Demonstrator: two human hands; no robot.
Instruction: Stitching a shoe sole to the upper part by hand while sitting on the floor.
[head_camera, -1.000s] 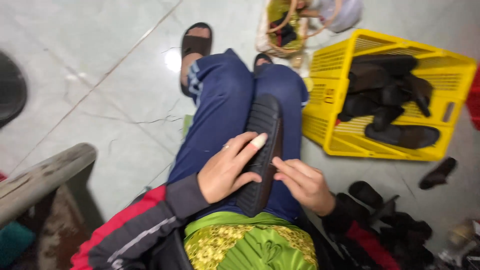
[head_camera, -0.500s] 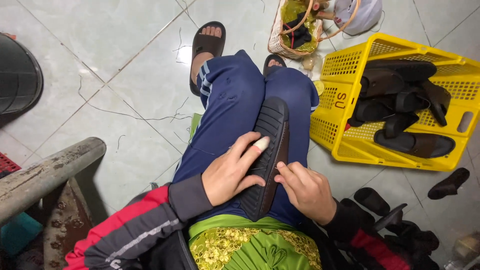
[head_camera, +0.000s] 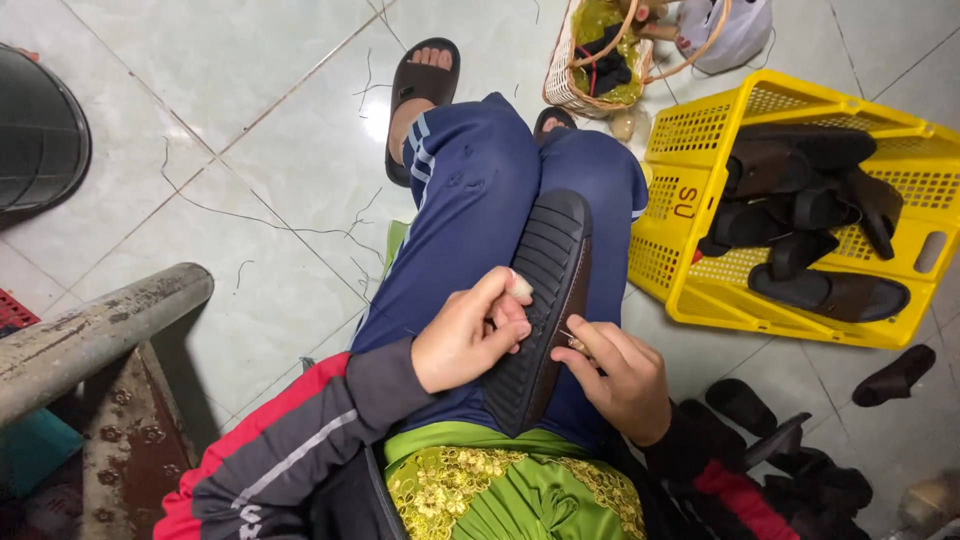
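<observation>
A black shoe (head_camera: 545, 290) lies sole-up along my lap, on my blue trousers (head_camera: 470, 210). My left hand (head_camera: 468, 335) grips its left edge, with a white wrap on one fingertip. My right hand (head_camera: 615, 375) pinches something thin, perhaps a needle, against the shoe's brown right edge. Both hands touch the shoe near its heel end.
A yellow plastic crate (head_camera: 690, 290) of dark shoes stands on the tiled floor at the right. A woven basket (head_camera: 565, 90) sits behind my knees. Loose dark shoe parts (head_camera: 895, 375) lie at the lower right. A grey metal bar (head_camera: 95, 335) and a black bin (head_camera: 40, 140) are at the left.
The view has steadied and tilted down. My left hand has curled tighter on the shoe's edge. My right hand has shifted up to pinch at the shoe's right edge.
</observation>
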